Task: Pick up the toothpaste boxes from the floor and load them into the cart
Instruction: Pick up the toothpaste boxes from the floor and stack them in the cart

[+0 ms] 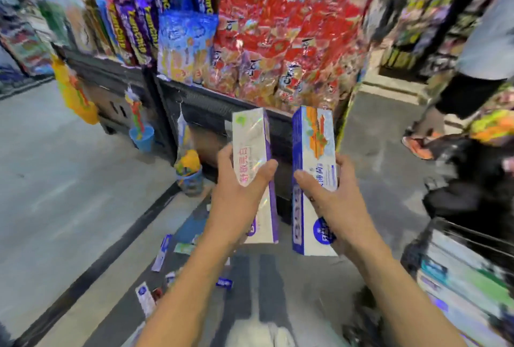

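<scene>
I've got my left hand (239, 179) wrapped around a purple-edged toothpaste box (254, 171) and my right hand (331, 196) around a blue one (313, 179), both lifted upright for carrying to what looks like the cart (467, 271) at my right, more boxes (161, 254) left lying on the floor.

A white toothpaste box with a purple edge (251, 151) stands nearly upright, held aloft. Just right of it, apart, a blue-and-white toothpaste box (314, 168) stands likewise. Below the white box, several small boxes (161, 253) lie scattered on the floor (69, 179).
</scene>
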